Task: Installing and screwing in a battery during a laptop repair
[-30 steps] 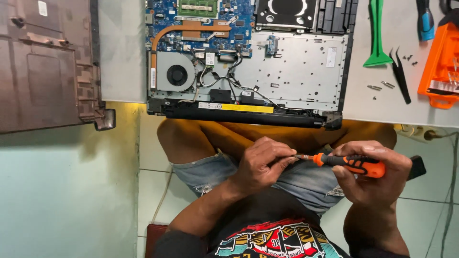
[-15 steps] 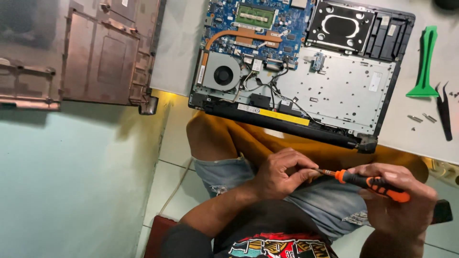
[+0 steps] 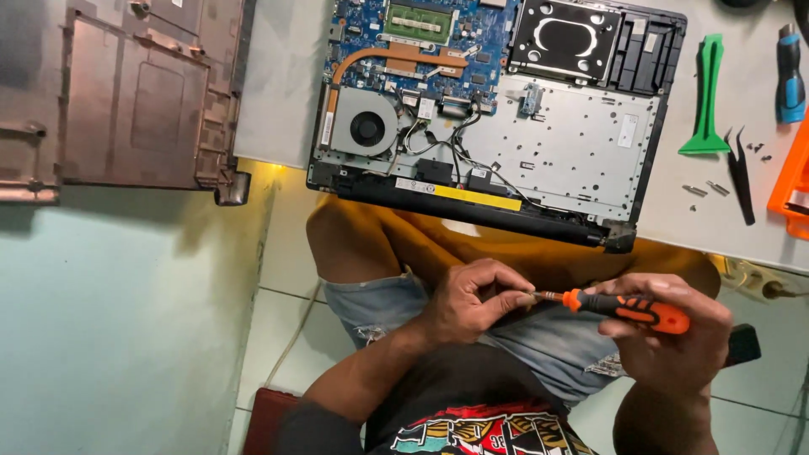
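The view has swung a little since half a second ago — the opened laptop (image 3: 497,109) now sits higher and more centred on the white bench (image 3: 278,101), and the hands have drifted left in frame, though their pose is unchanged. Over the lap, the right hand (image 3: 674,345) has its grip wrapped around the orange-and-black handle of the screwdriver (image 3: 628,310), held roughly level, while the left hand (image 3: 472,299) pinches narrowly at the metal tip; whatever sits between those fingertips is too small to make out. The removed bottom cover (image 3: 126,93) is cut off at the left and top edges. On the right, the orange tray (image 3: 792,185) and the blue-handled tool (image 3: 790,76) run out of frame, with the green pry tool (image 3: 708,97) and black tweezers (image 3: 742,177) lying between them and the laptop; tiny screws (image 3: 704,190) dot the bench nearby. A yellow strip label (image 3: 484,198) runs along the laptop's near edge — a small white sticker (image 3: 626,131) sits on the grey metal plate, its print unreadable.
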